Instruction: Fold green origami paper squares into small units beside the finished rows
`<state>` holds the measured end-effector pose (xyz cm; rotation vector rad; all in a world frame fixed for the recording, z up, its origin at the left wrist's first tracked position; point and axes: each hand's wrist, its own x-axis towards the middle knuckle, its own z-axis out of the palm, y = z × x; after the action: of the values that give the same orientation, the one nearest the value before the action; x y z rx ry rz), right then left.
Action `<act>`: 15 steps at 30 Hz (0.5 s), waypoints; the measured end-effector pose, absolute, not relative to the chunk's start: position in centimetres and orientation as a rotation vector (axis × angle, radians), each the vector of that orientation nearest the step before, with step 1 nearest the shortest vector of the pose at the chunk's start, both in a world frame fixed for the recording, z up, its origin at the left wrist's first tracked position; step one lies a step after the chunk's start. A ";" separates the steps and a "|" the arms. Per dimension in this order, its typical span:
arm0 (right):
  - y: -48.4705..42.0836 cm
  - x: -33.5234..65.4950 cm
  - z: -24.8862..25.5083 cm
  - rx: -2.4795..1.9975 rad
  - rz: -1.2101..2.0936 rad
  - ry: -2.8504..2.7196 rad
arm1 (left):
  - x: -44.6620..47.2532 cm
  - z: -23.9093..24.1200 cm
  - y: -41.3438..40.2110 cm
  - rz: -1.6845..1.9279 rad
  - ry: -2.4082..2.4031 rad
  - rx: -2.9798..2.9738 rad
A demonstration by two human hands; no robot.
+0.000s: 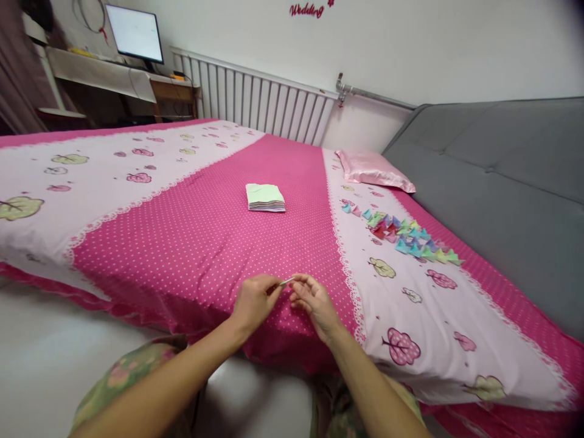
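a small piece of paper (287,281), pale and seen nearly edge-on, is held between the two hands just above the near edge of the bed. its shape is too small to make out. the left hand (255,301) pinches its 9 o'clock end with thumb and forefinger, the other fingers curled in. the right hand (314,302) pinches the 3 o'clock end the same way, fingers bent and close together. the fingertips of the two hands almost meet over the paper.

under the hands lies a pink bedspread (205,243) with white dots, flanked by pale bands printed with little trees. at 12 o'clock from the hands, well apart, a stack of paper (265,197) with a light green top sheet sits on the dotted part. at 2 o'clock a cluster of folded paper pieces (406,237) in blue, green, red and pink lies on the pale band. beyond them, at 1 o'clock, a pink pillow (371,167) rests by a grey sofa (502,182) that runs along the 3 o'clock side of the bed.

a white radiator (260,100) stands against the wall at 12 o'clock. at 11 o'clock a lit monitor (135,33) sits on a desk (104,73). red lettering (306,10) is on the wall above.
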<state>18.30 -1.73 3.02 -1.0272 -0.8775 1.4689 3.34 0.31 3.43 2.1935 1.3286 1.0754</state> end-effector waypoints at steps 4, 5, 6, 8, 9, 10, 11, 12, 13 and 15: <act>-1.7 18.4 2.9 -1.068 1.504 -0.820 | 3.2 2.9 0.2 1.243 1.357 2.525; -1.7 18.4 2.9 -1.071 1.504 -0.824 | 3.2 2.8 0.2 1.261 1.348 2.606; -1.7 18.4 2.8 -1.071 1.504 -0.831 | 3.3 2.7 0.2 1.270 1.331 2.685; -1.7 18.3 2.8 -1.064 1.496 -0.844 | 3.4 2.6 0.1 1.267 1.279 2.823; -1.7 18.3 2.8 -1.059 1.490 -0.847 | 3.5 2.6 0.1 1.264 1.250 2.869; -1.7 18.3 2.8 -1.055 1.486 -0.849 | 3.5 2.6 0.1 1.267 1.227 2.895; -1.7 18.3 2.8 -1.053 1.480 -0.850 | 3.6 2.6 0.1 1.279 1.205 2.905; -1.6 18.3 2.8 -1.054 1.471 -0.850 | 3.6 2.7 0.1 1.295 1.181 2.903; -1.6 18.3 2.7 -1.058 1.459 -0.854 | 3.7 2.7 0.1 1.314 1.155 2.893; -1.5 18.4 2.6 -1.073 1.419 -0.871 | 3.8 2.6 0.1 1.348 1.103 2.860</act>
<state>18.44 -1.46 2.55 -1.0732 -0.8711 1.4189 3.75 0.13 2.64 2.8601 1.1029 1.3476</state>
